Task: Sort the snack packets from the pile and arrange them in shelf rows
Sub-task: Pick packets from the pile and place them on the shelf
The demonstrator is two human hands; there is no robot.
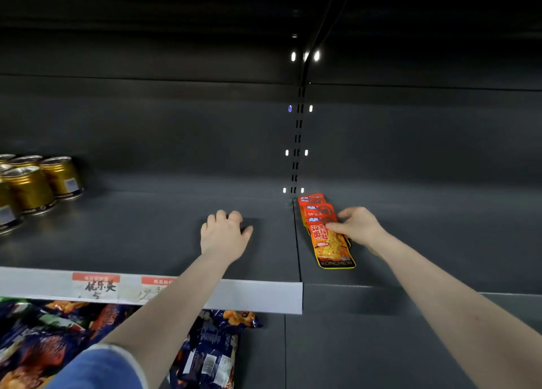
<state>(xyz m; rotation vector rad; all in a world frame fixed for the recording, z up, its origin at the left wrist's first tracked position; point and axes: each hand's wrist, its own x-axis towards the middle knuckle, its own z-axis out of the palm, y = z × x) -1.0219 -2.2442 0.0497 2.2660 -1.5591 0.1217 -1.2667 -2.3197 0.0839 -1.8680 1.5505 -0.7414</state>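
Head view: glossy flat orange packets (328, 233)

Front orange snack packet (333, 246) read "KONCHEW" along its black bottom edge, w/ big Chinese characters on the upper part, too small to read exactly. White price strip (258, 296) on the shelf edge carried two red-topped tags; left tag (96, 286) had handwritten "优乐美" & a "5" under it. Right tag (157, 284) was partly hidden by an arm, illegible. Can (63, 176) labels were too blurred.
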